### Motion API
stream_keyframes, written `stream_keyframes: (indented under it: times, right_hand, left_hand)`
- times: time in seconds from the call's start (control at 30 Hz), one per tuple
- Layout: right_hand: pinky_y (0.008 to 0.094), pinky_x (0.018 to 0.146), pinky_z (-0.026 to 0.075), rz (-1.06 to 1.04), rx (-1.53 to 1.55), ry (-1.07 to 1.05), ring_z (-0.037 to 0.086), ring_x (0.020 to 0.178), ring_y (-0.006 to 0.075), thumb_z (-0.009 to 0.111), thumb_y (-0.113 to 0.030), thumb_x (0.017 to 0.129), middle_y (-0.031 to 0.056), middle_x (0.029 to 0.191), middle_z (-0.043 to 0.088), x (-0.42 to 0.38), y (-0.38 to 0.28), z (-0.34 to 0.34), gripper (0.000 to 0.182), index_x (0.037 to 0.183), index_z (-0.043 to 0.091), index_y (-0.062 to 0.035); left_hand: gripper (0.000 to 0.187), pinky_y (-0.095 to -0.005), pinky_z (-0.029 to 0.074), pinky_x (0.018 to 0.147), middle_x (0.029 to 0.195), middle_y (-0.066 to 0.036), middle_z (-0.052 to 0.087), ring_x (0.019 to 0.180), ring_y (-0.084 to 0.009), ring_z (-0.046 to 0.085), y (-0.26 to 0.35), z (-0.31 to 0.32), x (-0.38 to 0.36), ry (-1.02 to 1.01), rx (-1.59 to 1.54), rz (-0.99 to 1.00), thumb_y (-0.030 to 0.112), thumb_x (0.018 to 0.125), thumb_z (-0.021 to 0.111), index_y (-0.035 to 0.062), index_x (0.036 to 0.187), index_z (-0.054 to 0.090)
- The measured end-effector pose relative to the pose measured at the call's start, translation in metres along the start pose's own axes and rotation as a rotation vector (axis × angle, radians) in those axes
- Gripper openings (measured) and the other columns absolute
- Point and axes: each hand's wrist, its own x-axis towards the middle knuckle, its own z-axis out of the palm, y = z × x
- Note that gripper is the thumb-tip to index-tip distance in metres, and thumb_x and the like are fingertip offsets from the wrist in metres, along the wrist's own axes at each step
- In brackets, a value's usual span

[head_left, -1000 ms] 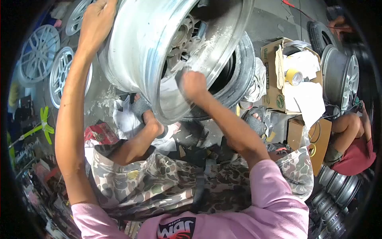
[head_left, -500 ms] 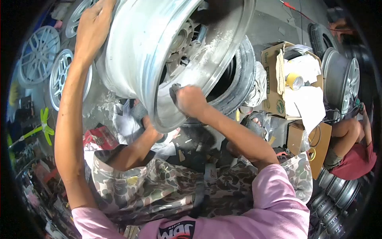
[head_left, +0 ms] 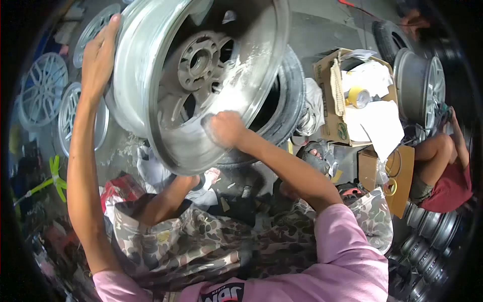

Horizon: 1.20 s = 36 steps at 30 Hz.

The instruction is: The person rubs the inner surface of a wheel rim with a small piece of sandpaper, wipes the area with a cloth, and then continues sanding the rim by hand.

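A large grey wheel rim [head_left: 132,75] is tilted in front of me, its hollow inner side and hub turned partly toward me. My left hand [head_left: 100,58] grips the rim's outer edge at the upper left. Inside the barrel, near the lower lip, my right hand [head_left: 226,129] is closed around a small dark pad [head_left: 208,126], which touches the inner surface. The hand and pad are blurred. Behind the rim lies a black tyre [head_left: 294,100], partly covered by it.
Spoked wheels [head_left: 44,90] stand at the left. To the right is a cardboard box [head_left: 329,100] with papers and yellow tape [head_left: 358,97]. Beyond it, another rim [head_left: 410,83] stands beside a crouching person in a red shirt [head_left: 450,186]. More rims [head_left: 430,224] lie lower right.
The rim has turned and shifted left, showing more of its hub and inside. My left hand has moved down and left with it. My right hand has shifted slightly left and down.
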Motion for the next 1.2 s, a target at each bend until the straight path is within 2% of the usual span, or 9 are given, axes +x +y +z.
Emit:
stream_keyframes:
  times: [0.1,0.23,0.47,0.67,0.73,0.77,0.87,1.07,1.2]
  right_hand:
    - [0.0441,0.075,0.056,-0.342,0.534,0.164,0.071,0.08,0.0358,0.061,-0.015,0.088,0.0207,0.082,0.07,-0.007,0.031,-0.039,0.016,0.087,0.07,-0.0011]
    - [0.0516,0.083,0.054,0.269,0.328,0.299,0.069,0.096,0.0418,0.061,-0.016,0.092,0.0184,0.108,0.072,-0.023,0.083,-0.042,0.03,0.119,0.071,-0.0074]
    - [0.0441,0.114,0.042,-0.094,0.05,0.242,0.061,0.125,0.031,0.056,-0.016,0.096,0.015,0.134,0.066,0.004,0.07,0.003,0.041,0.136,0.063,-0.0089]
    - [0.0379,0.1,0.053,0.025,0.972,-0.062,0.069,0.115,0.0304,0.055,-0.02,0.105,0.0199,0.127,0.07,-0.017,-0.046,-0.023,0.036,0.135,0.062,0.0001]
    - [0.0357,0.078,0.054,0.008,1.184,0.366,0.065,0.082,0.0169,0.051,-0.029,0.109,0.0164,0.097,0.073,-0.019,-0.092,-0.025,0.039,0.132,0.063,0.0004]
    - [0.0373,0.078,0.052,0.134,1.273,0.006,0.061,0.082,0.0179,0.051,-0.027,0.109,0.0159,0.092,0.07,-0.019,-0.086,-0.04,0.038,0.134,0.061,0.0001]
    - [0.0424,0.094,0.052,-0.41,0.46,0.571,0.067,0.103,0.0335,0.052,-0.014,0.104,0.0231,0.117,0.068,-0.018,-0.046,0.038,0.038,0.135,0.056,0.0058]
    - [0.0435,0.105,0.048,0.061,0.334,0.556,0.063,0.115,0.0387,0.05,-0.018,0.104,0.023,0.132,0.063,-0.015,0.07,0.003,0.034,0.124,0.064,0.0052]
    - [0.0446,0.1,0.052,0.643,1.408,0.449,0.064,0.115,0.0339,0.053,-0.024,0.104,0.0194,0.128,0.064,-0.031,0.075,-0.053,0.036,0.122,0.066,0.0039]
  left_hand:
    - [0.065,-0.0338,0.04,0.111,0.133,-0.02,0.068,0.128,-0.0283,0.061,-0.01,-0.006,0.006,-0.044,0.049,-0.065,0.054,0.105,0.05,-0.002,0.133,0.066]
    - [0.078,-0.0289,0.047,0.093,0.101,-0.015,0.073,0.097,-0.0196,0.064,-0.03,-0.01,0.012,-0.038,0.011,-0.134,0.064,0.103,0.05,-0.0093,0.118,0.072]
    - [0.054,-0.0345,0.048,0.086,0.094,-0.01,0.073,0.09,-0.0156,0.062,0.006,-0.007,0.002,-0.036,0.027,-0.15,0.042,0.11,0.044,-0.005,0.111,0.07]
    - [0.075,-0.0328,0.047,0.094,0.102,-0.019,0.074,0.1,-0.023,0.066,-0.038,-0.021,0.016,-0.144,0.103,-0.195,0.064,0.103,0.049,-0.0058,0.116,0.074]
    - [0.062,-0.0333,0.039,0.113,0.137,-0.02,0.065,0.132,-0.0267,0.059,-0.02,-0.009,0.009,-0.041,0.06,-0.081,0.051,0.106,0.048,-0.0008,0.136,0.063]
    - [0.057,-0.0325,0.038,0.115,0.141,-0.02,0.063,0.135,-0.0257,0.057,-0.021,-0.008,0.005,-0.03,0.038,-0.009,0.046,0.108,0.046,0.0004,0.139,0.061]
    - [0.053,-0.0342,0.039,0.114,0.139,-0.022,0.064,0.134,-0.0271,0.058,-0.027,-0.008,0.007,-0.085,0.008,0.011,0.039,0.109,0.049,-0.0037,0.138,0.06]
    - [0.053,-0.0346,0.045,0.087,0.09,-0.016,0.064,0.086,-0.0237,0.055,0.011,-0.003,-0.005,-0.002,-0.18,0.054,0.041,0.11,0.047,-0.0095,0.105,0.065]
    - [0.054,-0.0358,0.046,0.085,0.089,-0.017,0.064,0.085,-0.0217,0.055,0.011,0.002,-0.002,-0.023,-0.13,0.031,0.042,0.11,0.047,-0.0083,0.102,0.066]
